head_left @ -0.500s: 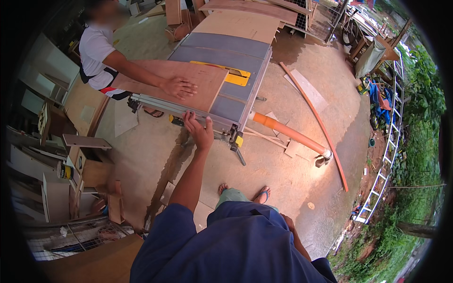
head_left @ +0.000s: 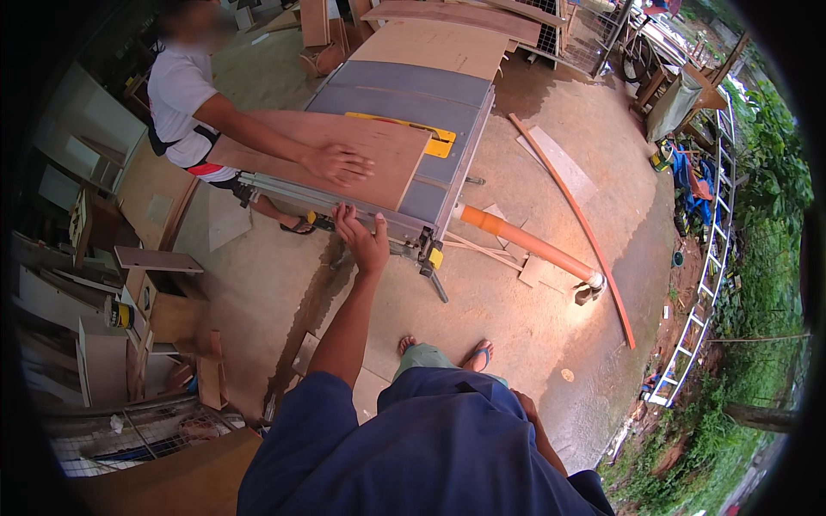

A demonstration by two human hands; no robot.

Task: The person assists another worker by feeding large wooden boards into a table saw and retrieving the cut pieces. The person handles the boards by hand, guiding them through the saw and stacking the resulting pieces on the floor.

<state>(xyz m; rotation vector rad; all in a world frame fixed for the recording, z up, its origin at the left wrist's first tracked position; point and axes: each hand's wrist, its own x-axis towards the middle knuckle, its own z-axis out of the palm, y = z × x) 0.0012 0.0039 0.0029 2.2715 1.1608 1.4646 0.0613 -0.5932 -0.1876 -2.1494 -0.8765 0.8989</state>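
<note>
My left hand [head_left: 363, 242] reaches forward to the near side of the table saw [head_left: 404, 82]. Its fingers curl at the metal guide rail [head_left: 327, 194], with the thumb set apart to the right. Across the saw top lies a brown plywood panel [head_left: 331, 142], partly covering the yellow blade insert [head_left: 441, 143]. A co-worker's hand [head_left: 344, 163] presses flat on that panel. My right hand [head_left: 523, 402] is low beside my hip, mostly hidden by my dark blue shirt, so its fingers do not show.
The co-worker [head_left: 179, 95] stands at the saw's left. An orange pipe [head_left: 529, 245] runs from the saw across the floor, near a long reddish strip [head_left: 576, 219]. Boards and a wooden box [head_left: 176, 314] crowd the left. A white ladder [head_left: 701, 314] lies along the right edge.
The plywood panel has slid to the right along the saw top, with the co-worker's hand moving along on it. My left hand stays at the rail, and my right arm has not moved.
</note>
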